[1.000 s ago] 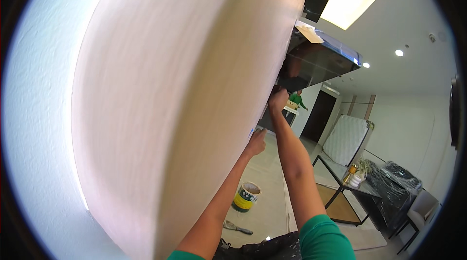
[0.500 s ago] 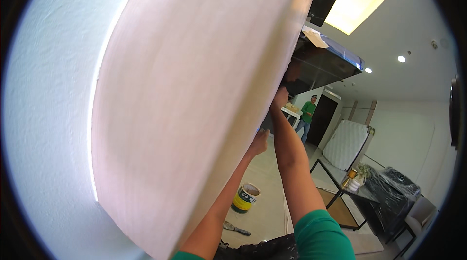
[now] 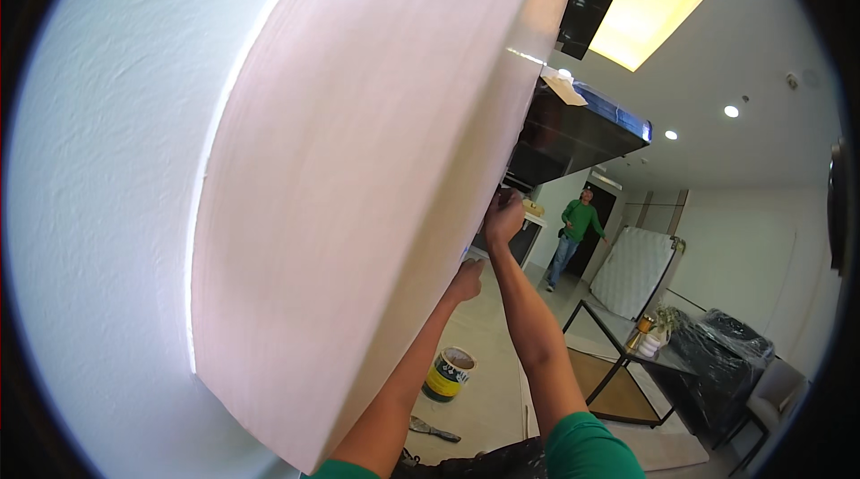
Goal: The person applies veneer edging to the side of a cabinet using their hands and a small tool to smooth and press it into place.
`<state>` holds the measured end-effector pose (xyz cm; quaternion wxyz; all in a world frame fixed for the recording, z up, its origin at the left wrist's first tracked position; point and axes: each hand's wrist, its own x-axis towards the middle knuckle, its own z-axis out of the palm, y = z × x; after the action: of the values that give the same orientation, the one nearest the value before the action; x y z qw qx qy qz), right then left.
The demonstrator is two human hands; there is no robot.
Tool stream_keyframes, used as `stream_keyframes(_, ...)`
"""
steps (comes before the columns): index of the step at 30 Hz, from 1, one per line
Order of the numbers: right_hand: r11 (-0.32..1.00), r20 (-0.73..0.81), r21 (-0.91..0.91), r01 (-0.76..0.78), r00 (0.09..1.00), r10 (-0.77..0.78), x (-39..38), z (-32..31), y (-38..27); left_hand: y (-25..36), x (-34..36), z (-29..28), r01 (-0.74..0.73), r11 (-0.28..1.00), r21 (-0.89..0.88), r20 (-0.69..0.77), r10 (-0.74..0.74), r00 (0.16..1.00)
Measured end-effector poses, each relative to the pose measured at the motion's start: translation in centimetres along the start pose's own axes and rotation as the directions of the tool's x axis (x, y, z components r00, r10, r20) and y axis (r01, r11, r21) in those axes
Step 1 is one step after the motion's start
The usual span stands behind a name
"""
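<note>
White textured wall (image 3: 98,210) fills the nine o'clock side of the view, and a broad pale pinkish panel (image 3: 358,192) with a faint wood-like grain stands out from it, running from the lower edge up to twelve o'clock. Both forearms rise from six o'clock toward the panel's right-hand edge near the centre. The left hand (image 3: 466,280) lies against that edge with its fingers curled on it; how firm its grip is cannot be told from here. Just above and to its right, the right hand (image 3: 503,217) is closed into a fist at the same edge, where the panel meets a dark cabinet (image 3: 573,134); whether that grip has anything inside it cannot be told. Green sleeves (image 3: 587,448) show at six o'clock. Below the arms, on the floor, a paint bucket (image 3: 448,373) with a yellow band stands open, and a scraper (image 3: 434,430) lies near it at about six o'clock. Toward three o'clock another person (image 3: 573,235) in a green top stands by a dark doorway, well apart from the hands. Farther right, at four o'clock, a low table (image 3: 618,336) carries a small plant (image 3: 654,331), with furniture under dark plastic sheeting (image 3: 726,349) beside it.
</note>
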<state>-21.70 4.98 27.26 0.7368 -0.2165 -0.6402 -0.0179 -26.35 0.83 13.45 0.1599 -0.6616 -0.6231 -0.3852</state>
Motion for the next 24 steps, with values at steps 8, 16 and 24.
stream_keyframes(8, 0.998, 0.044, -0.024, 0.064, 0.997, -0.063, 3.8, 2.2, -0.1, 0.6, -0.2, -1.0, -0.012, 0.999, 0.031, -0.024, 0.013, 1.0)
stream_keyframes(16, 0.985, -0.021, -0.128, 0.117, 0.992, -0.121, 5.3, 4.9, 1.3, 0.8, -0.2, -1.2, -0.008, 0.999, 0.035, -0.001, 0.008, 1.0)
stream_keyframes(24, 0.969, 0.04, -0.245, 0.015, 0.999, -0.005, 5.0, 4.3, 1.4, 1.0, 0.2, -1.0, 0.01, 0.994, 0.107, 0.058, -0.016, 0.998)
